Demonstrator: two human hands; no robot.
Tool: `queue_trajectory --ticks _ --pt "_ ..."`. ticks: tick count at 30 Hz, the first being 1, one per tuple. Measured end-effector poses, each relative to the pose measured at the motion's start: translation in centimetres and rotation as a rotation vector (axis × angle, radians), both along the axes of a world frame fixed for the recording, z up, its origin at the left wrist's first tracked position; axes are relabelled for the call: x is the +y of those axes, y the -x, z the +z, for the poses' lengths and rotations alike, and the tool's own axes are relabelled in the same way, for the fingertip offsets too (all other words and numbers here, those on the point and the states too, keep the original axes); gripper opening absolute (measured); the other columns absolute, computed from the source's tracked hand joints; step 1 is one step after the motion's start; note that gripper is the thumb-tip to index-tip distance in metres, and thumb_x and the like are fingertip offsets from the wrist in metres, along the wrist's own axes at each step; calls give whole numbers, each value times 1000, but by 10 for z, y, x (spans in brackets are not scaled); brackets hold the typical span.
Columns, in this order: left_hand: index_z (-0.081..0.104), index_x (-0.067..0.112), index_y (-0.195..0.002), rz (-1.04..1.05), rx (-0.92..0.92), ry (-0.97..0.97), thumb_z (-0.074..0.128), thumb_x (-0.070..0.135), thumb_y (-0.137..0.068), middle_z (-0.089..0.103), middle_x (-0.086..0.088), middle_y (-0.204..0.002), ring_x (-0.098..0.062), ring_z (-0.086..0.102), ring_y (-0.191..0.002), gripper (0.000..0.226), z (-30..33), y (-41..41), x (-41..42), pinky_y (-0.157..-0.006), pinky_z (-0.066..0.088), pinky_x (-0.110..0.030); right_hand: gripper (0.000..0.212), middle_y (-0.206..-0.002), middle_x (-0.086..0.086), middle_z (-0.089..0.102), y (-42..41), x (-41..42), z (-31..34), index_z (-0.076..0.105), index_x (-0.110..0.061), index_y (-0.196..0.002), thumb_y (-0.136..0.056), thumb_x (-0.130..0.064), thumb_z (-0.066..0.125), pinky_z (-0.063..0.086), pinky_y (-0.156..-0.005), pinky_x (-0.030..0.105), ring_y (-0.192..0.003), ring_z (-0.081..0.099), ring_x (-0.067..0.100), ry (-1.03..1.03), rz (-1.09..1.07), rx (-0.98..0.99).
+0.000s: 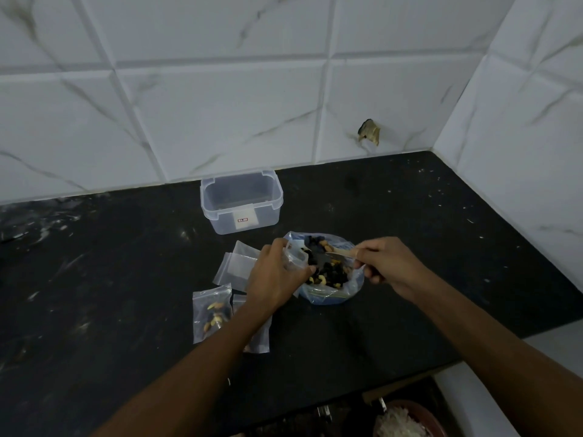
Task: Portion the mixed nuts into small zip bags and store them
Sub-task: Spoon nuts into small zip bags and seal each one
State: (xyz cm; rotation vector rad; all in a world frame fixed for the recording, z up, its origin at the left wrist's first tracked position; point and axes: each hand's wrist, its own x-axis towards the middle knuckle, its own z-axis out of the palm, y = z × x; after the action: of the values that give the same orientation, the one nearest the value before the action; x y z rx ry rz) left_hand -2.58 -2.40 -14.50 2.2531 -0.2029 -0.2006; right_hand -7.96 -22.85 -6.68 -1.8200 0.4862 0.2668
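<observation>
A large clear bag of mixed nuts (pixel 328 275) lies open on the black counter (pixel 410 247). My left hand (pixel 277 272) grips a small clear zip bag (pixel 295 255) at the nut bag's left edge. In my right hand (pixel 388 263) is a wooden spoon (pixel 339 253), its tip over the nuts. One filled small bag (pixel 212 313) lies at the front left, and a second one (pixel 257 339) is partly hidden under my left forearm. Several empty zip bags (pixel 235 266) lie stacked behind them.
An open clear plastic container (pixel 241 201) stands behind the bags near the tiled wall (pixel 220 105). The counter ends at a front edge on the right, with a bowl of white food (pixel 407 421) below it.
</observation>
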Motion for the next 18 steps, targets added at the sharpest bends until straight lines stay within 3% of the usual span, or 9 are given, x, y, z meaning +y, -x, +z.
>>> queue_trajectory --ticks 4,8,12,15,18 --pt "42 26 -133 -6 3 -32 77 50 -75 49 0 -133 -14 51 -115 72 1 0 -11 -95 52 -39 16 -65 2 65 2 15 11 70 -9 -88 -94 -10 56 40 -40 15 -42 55 4 312 88 -170" --pt "42 23 -135 37 10 -14 76 51 -74 50 -2 -131 -15 52 -114 76 0 1 -19 -93 52 -40 18 -66 -1 62 10 37 9 69 -11 -84 -95 -14 55 49 -50 21 -53 60 9 731 212 -428" --pt "46 24 -128 80 32 75 79 49 -71 54 -1 -125 -14 54 -108 70 3 -1 -22 -92 53 -41 5 -75 4 62 16 51 1 66 -9 -80 -84 -10 69 38 -53 20 -59 56 12 1080 369 -628" --pt "47 25 -126 90 27 123 81 43 -69 55 1 -124 -14 54 -111 68 4 -2 -21 -95 52 -41 27 -74 6 64 22 50 -7 65 -10 -76 -61 -8 87 40 -41 18 -47 57 13 1205 465 -755" --pt "47 28 -121 77 12 159 80 47 -68 58 3 -120 -14 56 -111 65 3 -3 -20 -95 52 -42 23 -72 6 62 23 47 -8 65 -10 -76 -63 -8 84 35 -41 16 -44 52 12 1254 485 -843"
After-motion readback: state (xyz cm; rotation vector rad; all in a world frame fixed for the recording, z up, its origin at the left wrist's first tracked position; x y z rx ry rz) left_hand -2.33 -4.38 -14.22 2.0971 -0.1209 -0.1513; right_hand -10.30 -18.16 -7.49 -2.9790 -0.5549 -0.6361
